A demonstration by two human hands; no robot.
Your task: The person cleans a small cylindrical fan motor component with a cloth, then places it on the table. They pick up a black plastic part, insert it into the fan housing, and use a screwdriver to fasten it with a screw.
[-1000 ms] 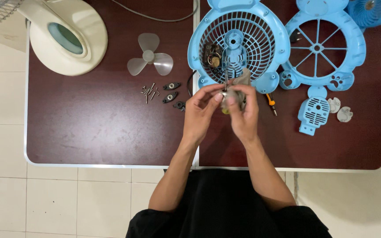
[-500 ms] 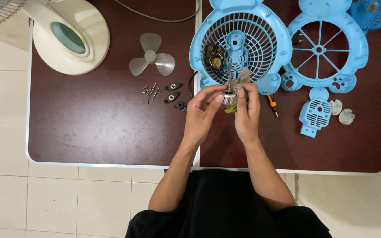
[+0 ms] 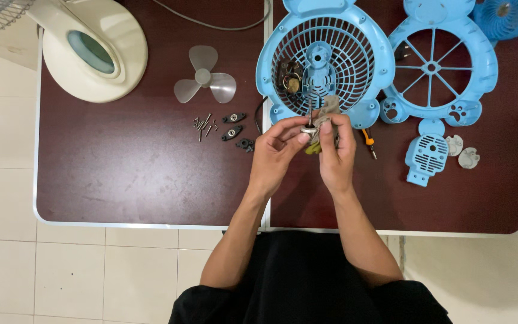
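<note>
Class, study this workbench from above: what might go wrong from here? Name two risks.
The small motor part is pinched only by fingertips of the left hand and right hand; it may slip. The loose screws lie unboxed on the table and might roll off.

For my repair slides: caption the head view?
Both hands wipe a small motor part with cloth above a dismantled blue fan.

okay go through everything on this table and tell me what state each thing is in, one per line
left hand: pinching the small motor part
right hand: gripping the same part with a cloth
small motor part: held above the table, shaft pointing up
blue fan grille: detached, lying flat
blue spoked frame: detached, lying flat
clear fan blade: removed, lying flat
screws: loose, in a small pile
screwdriver: lying unused
</note>
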